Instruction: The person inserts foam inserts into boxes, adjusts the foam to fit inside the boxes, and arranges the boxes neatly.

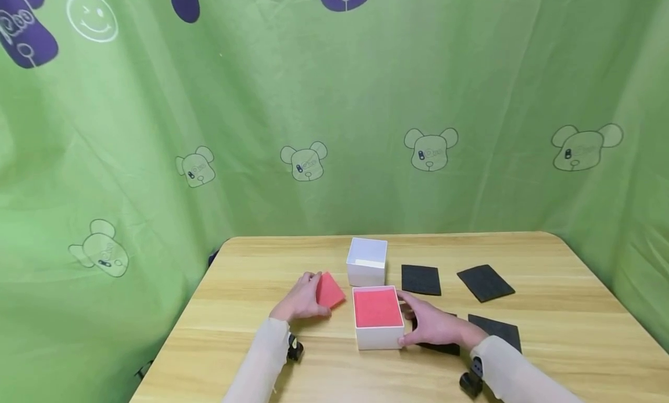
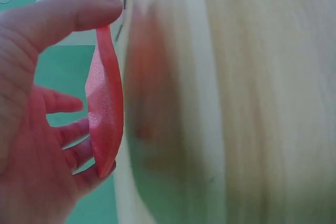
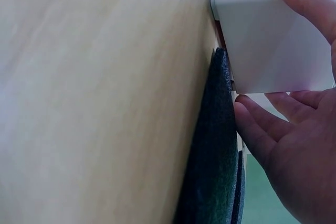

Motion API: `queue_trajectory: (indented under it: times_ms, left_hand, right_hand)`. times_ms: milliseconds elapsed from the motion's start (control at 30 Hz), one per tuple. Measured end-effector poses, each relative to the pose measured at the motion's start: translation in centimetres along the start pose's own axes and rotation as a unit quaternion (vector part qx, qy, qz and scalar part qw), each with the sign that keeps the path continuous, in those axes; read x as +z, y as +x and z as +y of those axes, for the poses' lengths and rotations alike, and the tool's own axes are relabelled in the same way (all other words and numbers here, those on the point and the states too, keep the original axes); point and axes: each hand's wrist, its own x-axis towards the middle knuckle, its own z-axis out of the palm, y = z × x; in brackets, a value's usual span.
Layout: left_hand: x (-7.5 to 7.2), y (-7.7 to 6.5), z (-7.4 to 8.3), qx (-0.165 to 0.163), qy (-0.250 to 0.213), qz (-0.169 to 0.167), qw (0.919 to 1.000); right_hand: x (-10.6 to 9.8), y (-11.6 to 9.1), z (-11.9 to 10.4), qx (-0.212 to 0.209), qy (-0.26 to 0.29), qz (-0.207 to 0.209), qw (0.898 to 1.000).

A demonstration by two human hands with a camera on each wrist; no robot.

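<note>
My left hand (image 1: 305, 299) pinches a thin red foam sheet (image 2: 105, 98) by its edges, thumb on one side and fingertips on the other, close over the table. To its right stands a white box (image 1: 380, 338) with a red sheet (image 1: 377, 309) lying inside, near the rim. My right hand (image 1: 431, 321) grips that box from its right side, thumb at the near corner and fingers around the far one. In the right wrist view the white wall of the box (image 3: 273, 40) shows between thumb and fingers.
Behind the box stands a second white box (image 1: 367, 275), open at the top. Dark foam sheets lie on the right: one at the back (image 1: 421, 280), one farther right (image 1: 485, 283), one nearer (image 1: 496, 331), and one partly under my right hand (image 1: 444, 349). A green curtain (image 1: 366, 101) hangs behind the table.
</note>
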Motion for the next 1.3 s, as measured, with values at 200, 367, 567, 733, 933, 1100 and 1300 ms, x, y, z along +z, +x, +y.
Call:
queue_trajectory:
  times_ms: [200, 367, 567, 733, 933, 1100, 1300]
  left_hand:
    - [-1.2, -1.1, 0.6, 0.001, -0.021, 0.005, 0.9998]
    - [-2.5, -2.0, 1.4, 0.013, -0.056, 0.015, 0.9982]
    - [-3.9, -2.8, 3.1, 0.04, -0.09, 0.02, 0.9949]
    - [-4.8, -3.5, 5.4, 0.073, -0.08, 0.01, 0.9941]
    - [-4.7, -3.9, 8.1, 0.127, -0.014, -0.003, 0.9918]
    - [-3.9, -3.8, 9.7, 0.166, 0.036, -0.014, 0.9853]
    - [-2.7, -3.5, 11.2, 0.192, 0.058, -0.041, 0.9789]
  right_hand:
    - [0.0, 0.0, 0.2, -0.008, -0.01, 0.003, 1.0]
    - [0.1, -0.1, 0.3, -0.009, -0.011, 0.003, 1.0]
    - [0.1, -0.2, 0.2, -0.006, -0.005, 0.006, 1.0]
    - [0.1, -0.2, 0.2, -0.011, -0.008, 0.004, 1.0]
    - [0.1, -0.2, 0.2, -0.011, -0.013, 0.006, 1.0]
    - [0.0, -0.2, 0.0, -0.015, -0.012, 0.006, 1.0]
    - [0.1, -0.2, -0.1, -0.018, -0.011, 0.005, 1.0]
